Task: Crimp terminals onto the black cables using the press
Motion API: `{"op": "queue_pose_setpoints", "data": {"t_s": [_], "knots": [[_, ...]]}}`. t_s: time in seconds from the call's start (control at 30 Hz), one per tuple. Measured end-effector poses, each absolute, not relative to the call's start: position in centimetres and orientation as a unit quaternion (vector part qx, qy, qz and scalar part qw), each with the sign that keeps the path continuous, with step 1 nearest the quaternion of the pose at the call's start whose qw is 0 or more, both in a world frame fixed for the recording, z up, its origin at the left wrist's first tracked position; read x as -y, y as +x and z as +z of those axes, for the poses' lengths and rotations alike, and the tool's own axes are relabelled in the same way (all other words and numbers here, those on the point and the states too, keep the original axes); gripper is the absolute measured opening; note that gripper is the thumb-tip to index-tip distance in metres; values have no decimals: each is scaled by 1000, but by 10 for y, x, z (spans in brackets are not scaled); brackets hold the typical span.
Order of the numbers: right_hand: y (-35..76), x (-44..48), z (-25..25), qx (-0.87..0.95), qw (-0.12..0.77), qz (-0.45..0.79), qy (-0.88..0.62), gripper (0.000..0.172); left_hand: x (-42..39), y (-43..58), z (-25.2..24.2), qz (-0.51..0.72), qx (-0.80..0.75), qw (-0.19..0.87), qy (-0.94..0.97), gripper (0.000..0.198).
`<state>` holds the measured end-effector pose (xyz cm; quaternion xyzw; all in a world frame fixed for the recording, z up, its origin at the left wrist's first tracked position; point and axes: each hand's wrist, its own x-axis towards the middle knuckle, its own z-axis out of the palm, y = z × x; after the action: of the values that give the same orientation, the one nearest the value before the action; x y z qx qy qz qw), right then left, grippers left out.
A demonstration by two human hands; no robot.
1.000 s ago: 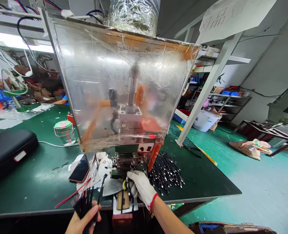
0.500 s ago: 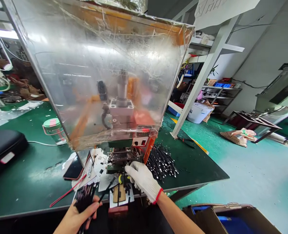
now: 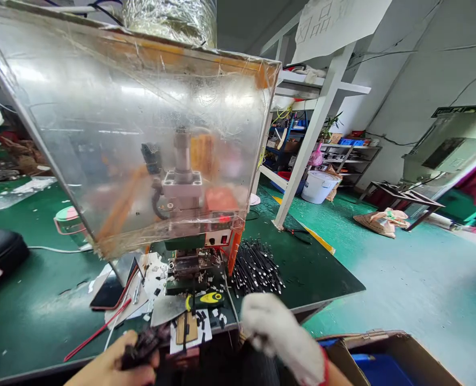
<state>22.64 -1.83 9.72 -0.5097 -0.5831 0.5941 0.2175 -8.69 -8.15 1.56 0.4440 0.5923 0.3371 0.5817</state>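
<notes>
My left hand [image 3: 109, 362], bare, is closed around a bundle of thin black cables [image 3: 147, 343] at the bottom left. My right hand [image 3: 276, 332], in a white glove with a red cuff, is off the table's front edge at the lower right. Its fingers are curled and blurred; what they hold, if anything, is hidden. Between the hands, a scraper [image 3: 205, 300] with a yellow-black handle lies before a small press [image 3: 185, 262]. Next to it are a white card [image 3: 205, 335] and a brown pad [image 3: 181, 332] with black bits. A pile of black cables [image 3: 257, 268] lies right of the press.
A cloudy plastic guard [image 3: 141, 134] hangs over the press. Left on the green table [image 3: 40, 300] are a phone [image 3: 111, 289], a red strip [image 3: 96, 329], a lidded jar [image 3: 71, 222] and a black case [image 3: 0, 252]. A cardboard box [image 3: 418, 351] stands at the lower right.
My right hand has moved away from the press, to the right and towards me. My left hand has gone down and left with its bundle. The view has shifted, uncovering the scraper.
</notes>
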Motion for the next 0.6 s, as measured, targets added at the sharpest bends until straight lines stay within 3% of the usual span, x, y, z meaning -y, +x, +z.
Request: {"op": "queue_pose_setpoints", "data": {"t_s": [0.1, 0.33, 0.6], "knots": [[258, 9, 86, 532, 318, 587, -521, 25, 70, -83, 21, 424, -588, 564, 396, 48], [232, 21, 38, 530, 277, 630, -496, 32, 21, -19, 0, 472, -613, 475, 420, 46], [210, 22, 14, 504, 289, 632, -512, 37, 21, -10, 0, 445, -630, 472, 427, 50]]}}
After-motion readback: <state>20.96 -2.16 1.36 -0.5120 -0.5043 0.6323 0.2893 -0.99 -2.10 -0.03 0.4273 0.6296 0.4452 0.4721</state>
